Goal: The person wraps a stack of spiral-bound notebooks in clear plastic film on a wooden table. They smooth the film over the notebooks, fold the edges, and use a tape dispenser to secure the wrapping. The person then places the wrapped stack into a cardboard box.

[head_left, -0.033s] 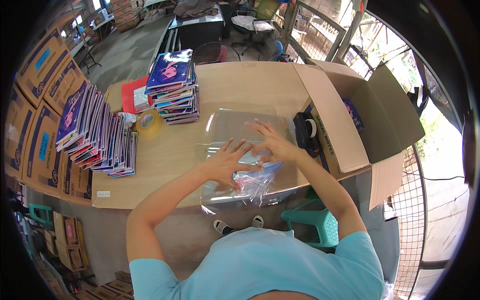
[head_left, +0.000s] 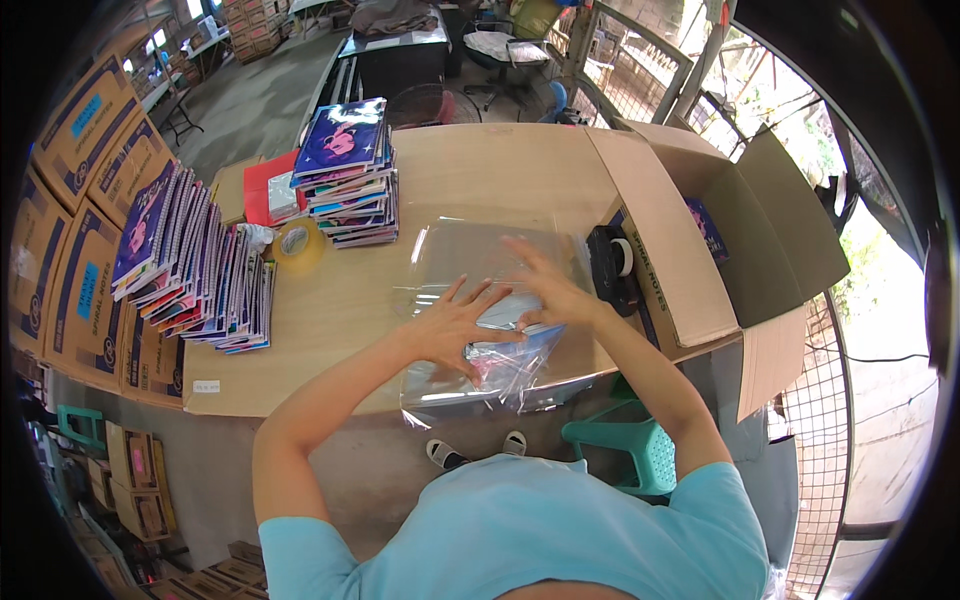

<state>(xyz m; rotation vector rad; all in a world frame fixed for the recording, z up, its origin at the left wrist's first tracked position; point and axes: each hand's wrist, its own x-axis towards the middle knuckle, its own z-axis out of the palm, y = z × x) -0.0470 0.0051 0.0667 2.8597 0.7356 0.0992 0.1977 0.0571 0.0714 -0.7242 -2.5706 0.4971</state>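
A clear plastic bag [head_left: 480,370] lies flat on the wooden table [head_left: 480,170], at its near edge, with its lower end hanging slightly over that edge toward the person. Inside the bag sits a notebook [head_left: 505,330] with a pale, pinkish cover, seen only through the creased film. The left hand [head_left: 455,325] rests on top of the bag with its fingers spread wide and flat, pressing down on the plastic over the left part of the notebook; it grips nothing. The right hand [head_left: 545,285] lies just beyond and to the right of the left hand, also open with fingers fanned out, its palm on the upper right part of the bag and its fingertips pointing away across the film. The two hands nearly touch above the notebook. To the right of the bag, near the right hand, a black tape dispenser [head_left: 612,265] stands against the flap of an open cardboard box [head_left: 700,230]. To the left of the bag, well apart from it, lies a roll of tape [head_left: 296,243], and behind that a stack of notebooks [head_left: 350,170] with purple covers. Farther left of the bag, a row of spiral notebooks [head_left: 190,260] leans along the table's left edge.
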